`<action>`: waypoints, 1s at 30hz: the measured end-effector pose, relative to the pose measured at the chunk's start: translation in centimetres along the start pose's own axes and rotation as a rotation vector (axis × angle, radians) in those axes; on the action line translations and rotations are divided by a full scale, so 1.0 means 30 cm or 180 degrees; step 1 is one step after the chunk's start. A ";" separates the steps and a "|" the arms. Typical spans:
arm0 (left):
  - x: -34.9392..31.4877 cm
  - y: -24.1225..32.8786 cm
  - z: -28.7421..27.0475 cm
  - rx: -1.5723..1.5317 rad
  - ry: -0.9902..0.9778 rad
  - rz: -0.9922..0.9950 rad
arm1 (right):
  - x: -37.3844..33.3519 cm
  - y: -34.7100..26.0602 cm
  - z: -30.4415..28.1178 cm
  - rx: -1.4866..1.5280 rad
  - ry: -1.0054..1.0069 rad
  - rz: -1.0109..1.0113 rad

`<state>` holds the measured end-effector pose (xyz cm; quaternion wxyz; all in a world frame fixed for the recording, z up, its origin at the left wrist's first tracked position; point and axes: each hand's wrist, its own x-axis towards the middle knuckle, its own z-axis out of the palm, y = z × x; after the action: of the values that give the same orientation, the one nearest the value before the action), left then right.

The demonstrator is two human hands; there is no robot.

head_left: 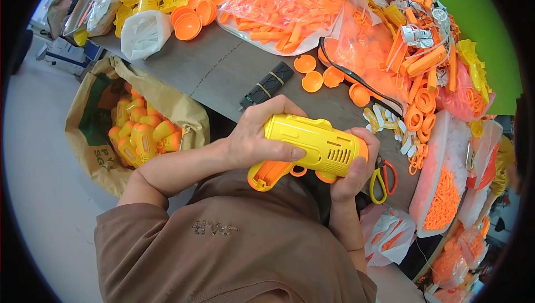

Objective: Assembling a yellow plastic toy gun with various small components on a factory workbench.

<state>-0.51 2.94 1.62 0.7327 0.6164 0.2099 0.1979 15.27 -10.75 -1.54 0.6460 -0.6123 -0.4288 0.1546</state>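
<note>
A yellow and orange toy gun (317, 146) is held between both hands in front of my body. My left hand (262, 138) wraps round its rear end, thumb lying along the yellow side. At the other end, my right hand (356, 166) grips the rounded orange front, thumb pressed on it. Below the yellow shell hang an orange handle (269, 174) with an open hollow and a small orange trigger. The fingers behind the toy are hidden. Close to my right hand, scissors (383, 182) with yellow and red handles lie at the table edge.
On the grey table (223, 80) lie a banded black bar (267, 84), orange cups (312, 81), a bag of orange parts (290, 2) and a tray of small orange rings (440, 203). A brown sack (192, 116) of similar toys stands at left. A black cable (356, 77) crosses the right side.
</note>
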 end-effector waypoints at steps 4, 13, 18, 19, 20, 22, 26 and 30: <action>0.091 0.018 -0.113 0.1474 -0.0417 0.0587 | 0.010 0.042 0.002 0.0462 0.0186 0.0283; 0.385 -0.124 -0.384 0.4225 0.1192 0.1700 | -0.010 0.110 -0.005 0.0117 -0.0142 0.0447; 0.400 -0.143 -0.388 0.4233 0.1231 0.1881 | 0.000 0.099 0.001 0.0173 -0.0218 0.0484; 0.391 -0.140 -0.390 0.4269 0.1265 0.2035 | 0.002 0.098 -0.001 0.0171 -0.0214 0.0493; 0.381 -0.135 -0.392 0.4303 0.1301 0.2187 | 0.006 0.100 -0.004 0.0185 -0.0246 0.0499; 0.359 -0.127 -0.395 0.4274 0.1288 0.2196 | 0.006 0.097 -0.003 0.0202 -0.0262 0.0533; 0.278 -0.043 -0.306 0.3359 0.1111 0.1861 | 0.014 0.090 0.001 0.0099 -0.0258 0.0568; 0.157 0.046 -0.097 0.1785 -0.0012 0.0978 | 0.024 0.104 0.000 0.0032 -0.0245 0.0520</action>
<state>1.77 8.14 2.25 0.4963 0.8191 0.1594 0.2395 16.70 -9.60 -4.16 0.6174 -0.6356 -0.4011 0.2324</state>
